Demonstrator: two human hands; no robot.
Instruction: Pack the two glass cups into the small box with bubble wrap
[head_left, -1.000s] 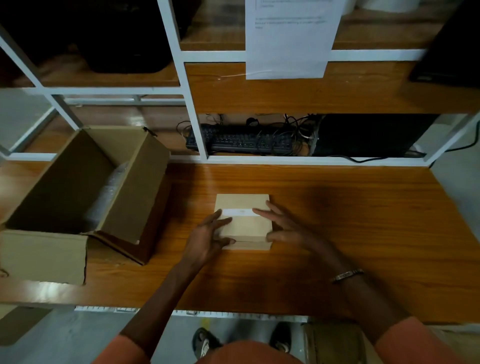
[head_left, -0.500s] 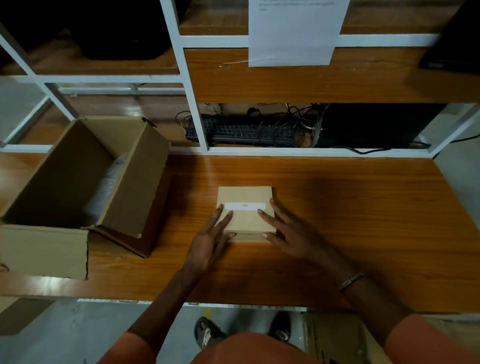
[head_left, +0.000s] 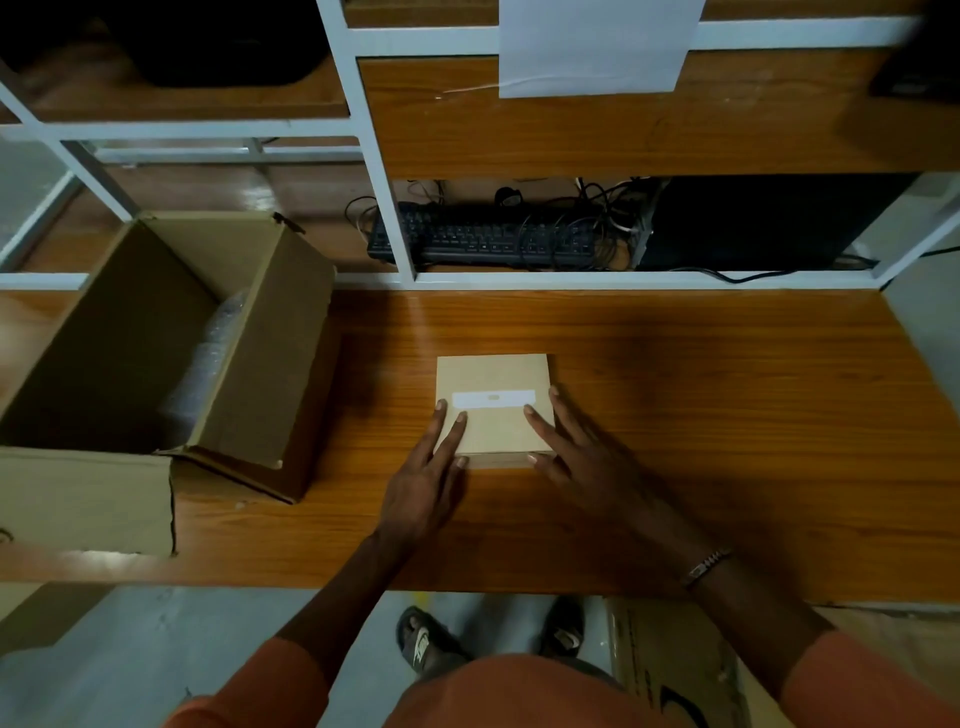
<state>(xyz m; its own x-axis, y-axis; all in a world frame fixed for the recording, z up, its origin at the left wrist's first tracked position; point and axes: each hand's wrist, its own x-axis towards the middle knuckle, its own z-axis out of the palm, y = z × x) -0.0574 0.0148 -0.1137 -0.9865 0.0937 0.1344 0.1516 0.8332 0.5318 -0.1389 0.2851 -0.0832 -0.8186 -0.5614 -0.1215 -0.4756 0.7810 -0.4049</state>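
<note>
A small closed cardboard box (head_left: 493, 376) with a white strip across its lid sits in the middle of the wooden table (head_left: 701, 415). My left hand (head_left: 426, 478) lies flat against the box's near left corner, fingers spread on the lid. My right hand (head_left: 582, 462) rests on the near right corner, fingers apart, thumb at the front edge. Neither hand grips anything. Bubble wrap (head_left: 208, 364) lies inside the large open carton (head_left: 270, 358) on the left. No glass cups are visible.
A white metal shelf frame (head_left: 374, 171) rises behind the table, with a black keyboard (head_left: 478, 239), tangled cables and a dark case under the upper shelf. A paper sheet (head_left: 592, 47) hangs above. Another carton (head_left: 670, 670) stands on the floor by my feet.
Both hands have slid toward the near edge of the small box, and the fingers now cover less of the lid. The box stays in place.
</note>
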